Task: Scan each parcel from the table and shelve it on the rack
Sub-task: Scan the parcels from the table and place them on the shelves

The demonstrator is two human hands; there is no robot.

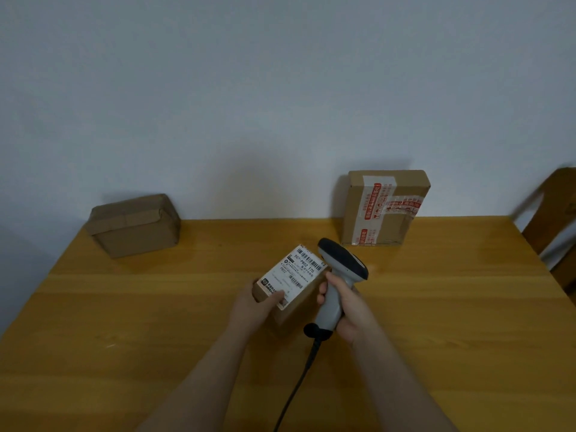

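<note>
Wooden table (pixel 436 322) against a pale wall (pixel 249 88). At centre a small parcel (pixel 296 275) is gripped by the left hand (pixel 255 304), a scanner (pixel 339 275) by the right hand (pixel 349 307) beside it. Plain box (pixel 134 226) and taped box (pixel 386 207) are parked at the far edge; bare wood lower left.

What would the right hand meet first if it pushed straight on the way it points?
Likely the labelled parcel that the left hand holds; the right hand, gripping the scanner, angles toward it. Depth unclear.

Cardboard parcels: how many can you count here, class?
3: labelled parcel in the left hand; plain parcel far left on the table; red-taped parcel upright, far right. Others may be out of view.
</note>
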